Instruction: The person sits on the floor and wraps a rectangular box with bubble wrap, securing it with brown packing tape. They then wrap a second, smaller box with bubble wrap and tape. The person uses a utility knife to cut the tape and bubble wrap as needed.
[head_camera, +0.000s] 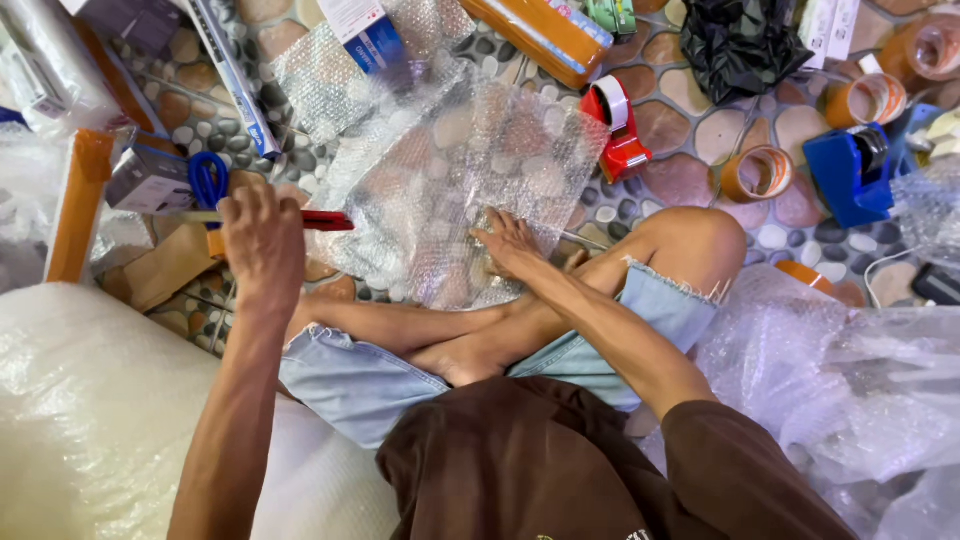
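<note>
Clenched round a pair of scissors (300, 220), the left hand (262, 240) makes a firm grip near the handles, with the red blades pointing toward the near left edge of the bubble wrap sheet (470, 180). The blue loops of the handles stick out beyond the knuckles. The right hand (508, 245) lies flat and released, fingers spread, pressing on the front edge of the sheet where it bulges over something wrapped underneath; what that is cannot be made out through the plastic.

The sheet is spread on the pebble-patterned floor (690, 130) just ahead of the crossed legs, its far side running up toward a blue box (375, 45). A red tape dispenser (620, 125) stands just beyond its right corner, and a blue tape dispenser (850, 175) and several brown tape rolls (757, 173) sit farther right.

To cut cleanly here, I judge the flat hand should keep the wrap taut and stay well apart from the cutting line, while the blades enter square to the edge and open fully before each bite. Loose film tends to fold between blades, so tension matters more than speed.
</note>
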